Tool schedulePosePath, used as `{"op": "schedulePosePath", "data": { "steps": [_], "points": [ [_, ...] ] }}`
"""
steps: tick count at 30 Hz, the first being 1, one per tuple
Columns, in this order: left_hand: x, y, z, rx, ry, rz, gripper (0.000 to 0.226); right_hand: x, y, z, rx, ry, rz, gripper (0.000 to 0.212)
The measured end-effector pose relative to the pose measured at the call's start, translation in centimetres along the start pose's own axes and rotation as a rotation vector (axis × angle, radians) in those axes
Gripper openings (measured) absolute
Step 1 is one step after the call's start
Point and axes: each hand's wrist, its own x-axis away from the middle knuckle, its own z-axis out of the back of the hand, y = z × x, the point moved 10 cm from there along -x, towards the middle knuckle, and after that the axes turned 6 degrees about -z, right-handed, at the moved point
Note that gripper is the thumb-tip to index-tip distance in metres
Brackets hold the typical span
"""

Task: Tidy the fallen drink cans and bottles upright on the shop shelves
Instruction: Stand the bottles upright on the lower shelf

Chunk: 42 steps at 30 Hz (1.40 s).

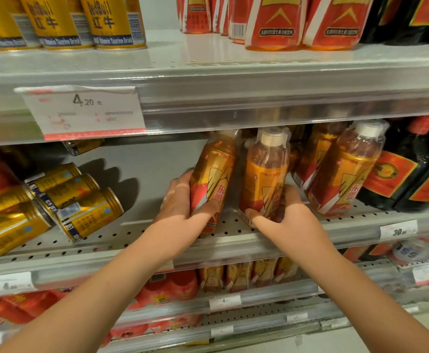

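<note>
Your left hand (pixel 180 202) is wrapped round the lower half of the left bottle (pixel 213 179), thumb across the front label, fingers behind. Your right hand (pixel 284 210) is curled round the bottom of the right bottle (pixel 264 171), thumb at the base corner. Both bottles are on the middle shelf (pixel 131 236), right of centre, just beside each other. The left one leans, cap end tipped right and up near the upper shelf (pixel 259 103). The right one is closer to upright. Can't tell if either base is flat on the deck.

Looks like you're standing the pair up. Suggestions:
- Pivot each on its base rather than lifting. Headroom for the caps looks tight.
- Your grip is low, so the tops can swing. Straighten the left one first so the necks don't knock.
- Slide both back into line with the neighbouring bottles (pixel 343 171) on the right, labels forward.
- Let go only once the bases sit flat. The wrap film looks slick.

The gold cans (pixel 80 207) lie on their sides in a heap at the left of the same shelf, well apart from your hands. Probably next. They may roll toward the shelf lip, so take one at a time.
</note>
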Motion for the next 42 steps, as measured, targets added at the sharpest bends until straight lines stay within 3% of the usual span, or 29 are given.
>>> {"op": "schedulePosePath", "data": {
  "steps": [7, 13, 17, 23, 28, 33, 35, 36, 38, 40, 42],
  "points": [
    [2.4, -1.0, 1.6, -0.260, -0.051, -0.018, 0.069, 0.3, -0.2, 0.0, 0.002, -0.016, 0.024, 0.073],
    [1.3, -1.2, 1.6, -0.071, -0.118, 0.043, 0.074, 0.7, -0.1, 1.6, 0.080, 0.068, 0.043, 0.063],
    [1.9, -1.5, 1.7, 0.020, -0.085, 0.044, 0.064, 1.0, 1.3, 3.1, 0.035, 0.117, -0.006, 0.056],
    [-1.4, -1.7, -1.0, 0.049, -0.010, 0.088, 0.071, 1.1, 2.7, 4.9, -0.003, 0.153, -0.061, 0.042],
    [-5.0, -1.9, -0.7, 0.040, 0.032, 0.017, 0.063, 0.7, 2.7, 5.8, 0.167, 0.142, -0.077, 0.054],
    [-6.9, -1.2, -0.9, 0.030, -0.018, 0.021, 0.077, 0.6, 2.7, 5.9, 0.227, 0.174, -0.044, 0.059],
    [-6.2, -1.0, 0.3, -0.045, 0.084, 0.083, 0.088, 0.7, 2.8, 6.1, 0.196, 0.213, -0.018, 0.063],
    [-5.2, -0.6, 1.5, -0.109, 0.202, 0.110, 0.086, 0.9, 3.0, 6.2, 0.159, 0.247, -0.006, 0.068],
    [-2.3, 1.9, 3.0, -0.165, 0.418, 0.021, 0.050, 1.7, 3.4, 6.8, 0.086, 0.342, 0.021, 0.073],
    [-1.2, 4.9, 0.6, -0.132, 0.356, -0.105, 0.021, 2.5, 3.8, 7.2, 0.039, 0.413, 0.049, 0.062],
    [-2.5, 7.4, -3.8, -0.269, 0.169, -0.219, 0.014, 2.7, 4.0, 7.2, 0.018, 0.417, 0.072, 0.051]
  ]
}}
